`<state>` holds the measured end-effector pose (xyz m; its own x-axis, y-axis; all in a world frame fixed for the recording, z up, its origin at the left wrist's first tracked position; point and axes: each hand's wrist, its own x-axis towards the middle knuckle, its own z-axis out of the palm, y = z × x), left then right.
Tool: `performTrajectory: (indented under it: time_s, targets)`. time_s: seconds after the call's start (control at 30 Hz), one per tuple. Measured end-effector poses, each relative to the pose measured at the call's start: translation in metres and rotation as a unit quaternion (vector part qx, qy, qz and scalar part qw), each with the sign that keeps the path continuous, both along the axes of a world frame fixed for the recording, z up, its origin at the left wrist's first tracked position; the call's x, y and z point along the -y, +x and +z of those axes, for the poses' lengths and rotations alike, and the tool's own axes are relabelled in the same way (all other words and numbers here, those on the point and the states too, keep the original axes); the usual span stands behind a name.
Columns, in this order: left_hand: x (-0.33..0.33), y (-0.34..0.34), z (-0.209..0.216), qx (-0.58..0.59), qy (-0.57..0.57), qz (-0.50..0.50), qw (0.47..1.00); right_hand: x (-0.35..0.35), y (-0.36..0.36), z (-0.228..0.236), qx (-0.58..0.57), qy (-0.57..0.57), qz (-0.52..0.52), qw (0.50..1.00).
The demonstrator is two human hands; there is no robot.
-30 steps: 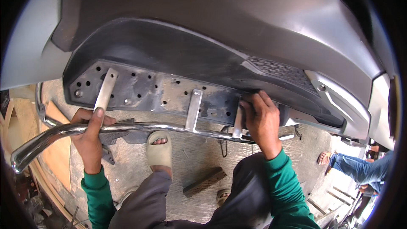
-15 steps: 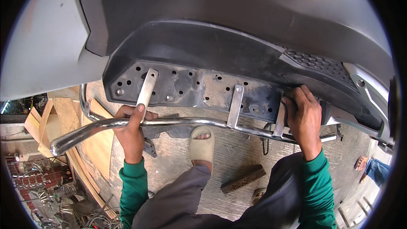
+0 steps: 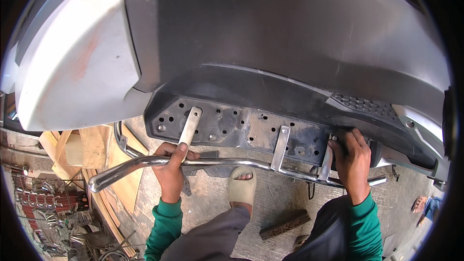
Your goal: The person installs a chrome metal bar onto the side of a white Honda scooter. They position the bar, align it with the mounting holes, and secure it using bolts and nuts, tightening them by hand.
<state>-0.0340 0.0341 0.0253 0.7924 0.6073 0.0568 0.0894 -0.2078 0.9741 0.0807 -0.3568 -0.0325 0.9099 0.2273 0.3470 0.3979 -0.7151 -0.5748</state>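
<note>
- We hold a chrome tube guard (image 3: 217,163) against the lower edge of a grey car bumper (image 3: 290,43); the bar runs left to right under the dark perforated underside panel (image 3: 241,128), and its three flat steel brackets reach up onto that panel.
- Our left hand (image 3: 170,169) is wrapped around the tube at the foot of the left bracket (image 3: 189,126), fingers closed on the bar and thumb pressed up against the bracket.
- Our right hand (image 3: 352,157) sits at the right bracket (image 3: 327,162), fingers curled over its top against the panel edge; we cannot tell whether they pinch a fastener or only press the bracket flat.
- The middle bracket (image 3: 280,141) lies on the panel with no hand on it.
- To do this well, we judge the bar should be kept level with both hands and each bracket hole lined up with a panel hole before one side is let go.
- Below, a foot in a pale sandal (image 3: 241,188) stands on the concrete floor (image 3: 290,198), with a wooden block (image 3: 284,224) just to its right.
- The tube's bent left end (image 3: 104,180) hangs over wooden boards (image 3: 82,145); the bumper's top is cut off, and any bolts behind our right fingers are hidden.
</note>
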Motion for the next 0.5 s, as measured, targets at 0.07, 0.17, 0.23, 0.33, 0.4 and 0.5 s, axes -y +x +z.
performTrajectory:
  time_s: [0.07,0.17,0.23,0.33,0.4,0.5]
  targets:
    - [-0.0001,0.0002,0.0014,-0.007,0.007,-0.001,1.0,-0.0001,0.0006,-0.0008,-0.003,0.012,-0.004,1.0]
    - [-0.0016,0.0015,0.0012,-0.005,-0.011,-0.005,1.0,-0.0021,0.0019,-0.0013,-0.001,0.002,0.004,1.0]
    - [-0.0021,0.0018,0.0001,-0.002,-0.019,-0.006,1.0,-0.0041,0.0027,-0.0004,0.0,-0.008,0.01,1.0]
    - [-0.0022,0.0016,-0.0017,0.003,-0.021,-0.004,1.0,-0.0073,0.0021,0.0018,0.005,-0.019,0.006,1.0]
    - [-0.0024,0.0012,-0.0022,0.006,-0.025,-0.008,1.0,-0.0082,0.0013,0.0035,0.005,-0.021,-0.003,1.0]
    - [-0.003,0.0013,-0.0026,0.005,-0.039,-0.008,0.999,-0.0087,0.0012,0.0049,-0.008,-0.018,-0.011,1.0]
